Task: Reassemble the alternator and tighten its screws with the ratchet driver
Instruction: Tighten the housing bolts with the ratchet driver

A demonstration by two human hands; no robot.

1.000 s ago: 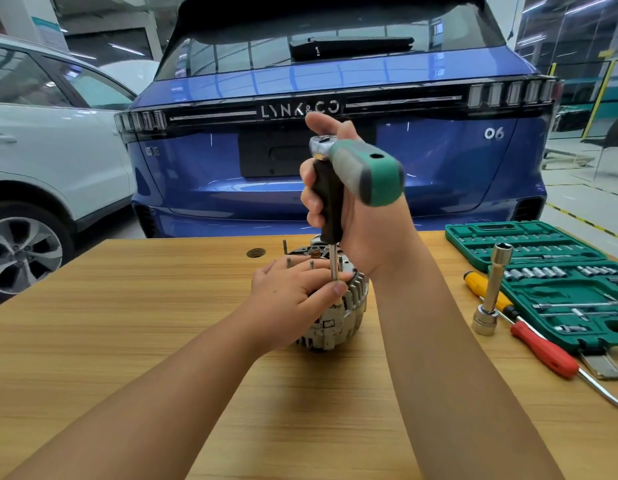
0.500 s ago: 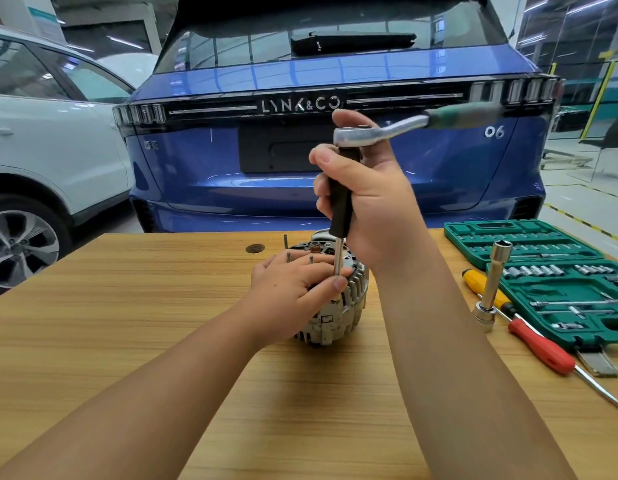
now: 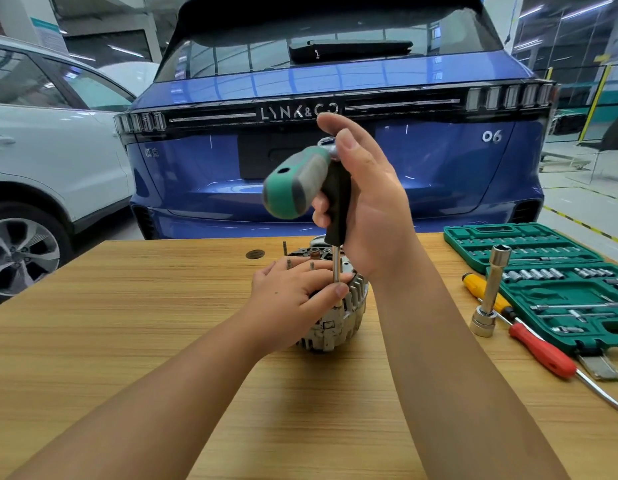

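A silver finned alternator [image 3: 338, 318] sits on the wooden table [image 3: 127, 341] in the middle of the view. My left hand [image 3: 293, 299] rests on top of it, thumb against the thin steel shaft of the ratchet driver [image 3: 336, 268]. My right hand [image 3: 366, 209] grips the driver's black upright handle above the alternator. The green and grey ratchet handle [image 3: 293, 181] juts out toward me and to the left, blurred. Thin studs stand up from the alternator's far side.
A green socket set case [image 3: 549, 278] lies open at the right. In front of it stand a tall steel socket [image 3: 491, 289] and lie a yellow screwdriver [image 3: 480, 285] and a red one [image 3: 542, 351]. A blue car and a white car stand behind the table.
The green ratchet handle has swung from pointing right and away to pointing left and toward me. My left hand and the alternator have stayed in place.
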